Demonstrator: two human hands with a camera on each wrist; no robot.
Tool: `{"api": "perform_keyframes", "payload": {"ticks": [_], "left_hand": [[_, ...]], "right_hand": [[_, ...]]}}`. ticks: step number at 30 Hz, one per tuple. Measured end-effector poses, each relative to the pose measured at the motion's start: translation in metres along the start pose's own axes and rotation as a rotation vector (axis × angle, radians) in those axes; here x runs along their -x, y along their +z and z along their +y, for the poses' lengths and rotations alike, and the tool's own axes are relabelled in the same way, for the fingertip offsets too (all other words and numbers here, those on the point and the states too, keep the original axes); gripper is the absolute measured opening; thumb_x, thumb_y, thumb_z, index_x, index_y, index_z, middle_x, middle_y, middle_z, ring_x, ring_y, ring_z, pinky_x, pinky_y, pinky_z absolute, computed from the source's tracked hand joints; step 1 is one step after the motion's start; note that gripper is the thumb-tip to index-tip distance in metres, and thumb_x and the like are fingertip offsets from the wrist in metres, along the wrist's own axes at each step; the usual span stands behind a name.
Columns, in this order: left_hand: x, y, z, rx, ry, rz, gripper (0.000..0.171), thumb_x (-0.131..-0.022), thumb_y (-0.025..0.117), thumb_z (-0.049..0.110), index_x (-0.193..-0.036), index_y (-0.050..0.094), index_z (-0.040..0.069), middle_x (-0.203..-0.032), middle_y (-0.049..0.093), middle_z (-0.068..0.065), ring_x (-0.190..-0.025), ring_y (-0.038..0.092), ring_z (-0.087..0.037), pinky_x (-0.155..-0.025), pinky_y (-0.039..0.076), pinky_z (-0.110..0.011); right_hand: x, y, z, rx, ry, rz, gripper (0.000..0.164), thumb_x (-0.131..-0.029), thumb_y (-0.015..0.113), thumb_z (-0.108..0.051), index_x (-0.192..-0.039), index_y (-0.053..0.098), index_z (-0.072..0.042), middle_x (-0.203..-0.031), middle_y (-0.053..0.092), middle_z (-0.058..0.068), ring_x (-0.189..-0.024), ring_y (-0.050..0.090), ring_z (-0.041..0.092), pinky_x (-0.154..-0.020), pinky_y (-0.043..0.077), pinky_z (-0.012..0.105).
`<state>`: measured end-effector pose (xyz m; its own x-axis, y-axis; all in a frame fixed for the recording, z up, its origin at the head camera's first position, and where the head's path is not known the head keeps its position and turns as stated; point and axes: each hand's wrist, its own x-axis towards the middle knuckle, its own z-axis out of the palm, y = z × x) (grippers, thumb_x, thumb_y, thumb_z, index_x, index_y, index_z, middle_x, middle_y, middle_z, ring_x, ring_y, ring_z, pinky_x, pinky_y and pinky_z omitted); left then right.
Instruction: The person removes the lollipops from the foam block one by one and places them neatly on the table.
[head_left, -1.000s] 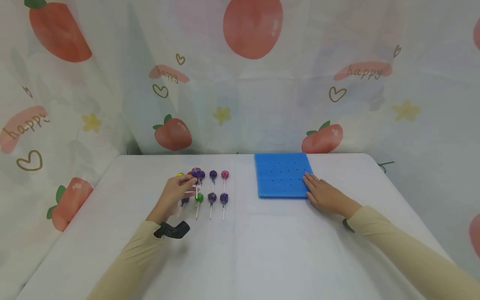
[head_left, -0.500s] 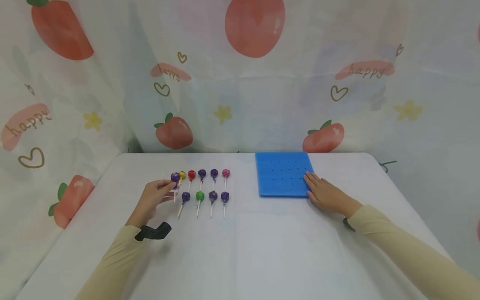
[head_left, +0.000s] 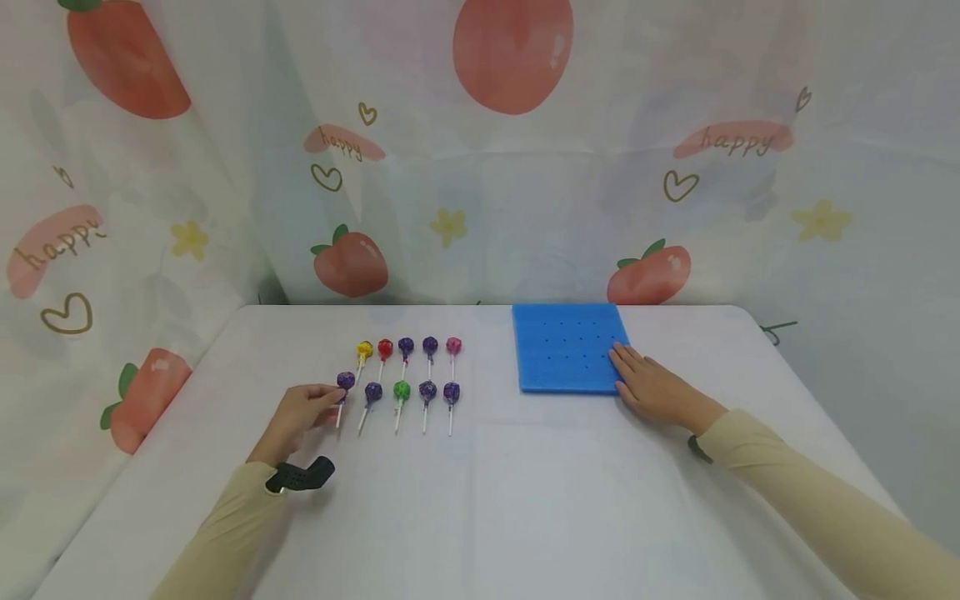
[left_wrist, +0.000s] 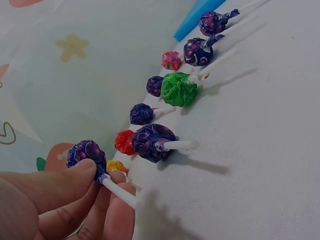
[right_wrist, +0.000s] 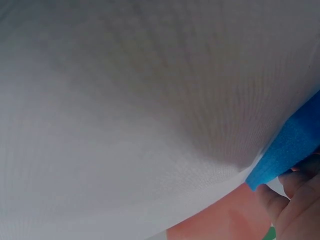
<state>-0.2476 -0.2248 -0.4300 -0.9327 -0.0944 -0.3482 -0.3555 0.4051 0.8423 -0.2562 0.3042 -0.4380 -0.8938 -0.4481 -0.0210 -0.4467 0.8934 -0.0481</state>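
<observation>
My left hand [head_left: 303, 412] pinches a purple-wrapped lollipop [left_wrist: 87, 154] between thumb and fingers, just under its head, with the white stick pointing down toward the table. It is at the left end of the nearer of two rows of lollipops. Beside it in that row lie a purple lollipop [head_left: 373, 392], a green lollipop [head_left: 402, 390] and more purple ones. Behind them are yellow [head_left: 364, 349], red, purple and pink lollipops. My right hand [head_left: 660, 390] rests with straight fingers on the right edge of a blue foam board [head_left: 570, 379] dotted with small holes.
The white table [head_left: 480, 517] carries the lollipops left of its middle and the board right of it. A patterned curtain [head_left: 495, 208] hangs along the back and left side. A black wrist strap [head_left: 300, 477] sits on my left wrist.
My left hand has carried the purple lollipop leftward from above the rows, then down to the near row's left end. The right hand stays on the board.
</observation>
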Motion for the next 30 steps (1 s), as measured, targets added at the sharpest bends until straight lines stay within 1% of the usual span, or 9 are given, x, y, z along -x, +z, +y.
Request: {"api": "perform_keyframes", "payload": {"ticks": [5, 10, 19, 26, 30], "left_hand": [[-0.0033, 0.0026, -0.0039, -0.073, -0.034, 0.004, 0.038, -0.094, 0.057, 0.022, -0.122, 0.057, -0.004, -0.1, 0.065, -0.011, -0.072, 0.057, -0.008, -0.062, 0.05, -0.017], [-0.0043, 0.0045, -0.0053, -0.119, -0.047, 0.011, 0.036, -0.094, 0.057, 0.021, -0.12, 0.058, -0.003, -0.096, 0.064, -0.009, -0.069, 0.055, -0.009, -0.06, 0.047, -0.016], [-0.0023, 0.0059, -0.0049, -0.184, -0.016, 0.038, 0.031, -0.092, 0.059, 0.017, -0.113, 0.061, -0.007, -0.084, 0.06, -0.005, -0.064, 0.052, -0.007, -0.057, 0.045, -0.017], [-0.0052, 0.0055, -0.0064, -0.287, 0.046, 0.081, 0.029, -0.089, 0.063, 0.018, -0.106, 0.066, -0.006, -0.075, 0.061, -0.003, -0.061, 0.051, -0.008, -0.056, 0.041, -0.02], [-0.004, 0.0044, -0.0059, -0.339, 0.056, 0.107, 0.03, -0.087, 0.066, 0.021, -0.102, 0.068, -0.005, -0.071, 0.061, -0.003, -0.062, 0.051, -0.011, -0.055, 0.039, -0.022]], "right_hand": [[-0.0003, -0.0015, -0.0009, 0.026, 0.012, -0.019, 0.058, -0.097, 0.042, -0.023, -0.141, 0.027, 0.011, -0.15, 0.025, 0.03, -0.138, 0.024, 0.046, -0.111, 0.026, 0.058], [-0.0004, -0.0001, -0.001, 0.024, 0.012, -0.013, 0.059, -0.097, 0.043, -0.023, -0.141, 0.027, 0.012, -0.149, 0.025, 0.03, -0.138, 0.024, 0.046, -0.11, 0.026, 0.059], [-0.0009, 0.0003, -0.0011, 0.013, 0.005, -0.003, 0.058, -0.097, 0.044, -0.023, -0.141, 0.029, 0.011, -0.149, 0.026, 0.03, -0.138, 0.025, 0.046, -0.11, 0.027, 0.059], [-0.0014, 0.0011, 0.0006, 0.03, 0.008, -0.008, 0.058, -0.097, 0.043, -0.023, -0.141, 0.028, 0.011, -0.149, 0.026, 0.03, -0.138, 0.024, 0.046, -0.11, 0.027, 0.059], [-0.0017, 0.0022, 0.0014, 0.035, 0.007, -0.01, 0.059, -0.097, 0.042, -0.024, -0.141, 0.027, 0.011, -0.15, 0.025, 0.03, -0.138, 0.024, 0.046, -0.11, 0.026, 0.059]]}}
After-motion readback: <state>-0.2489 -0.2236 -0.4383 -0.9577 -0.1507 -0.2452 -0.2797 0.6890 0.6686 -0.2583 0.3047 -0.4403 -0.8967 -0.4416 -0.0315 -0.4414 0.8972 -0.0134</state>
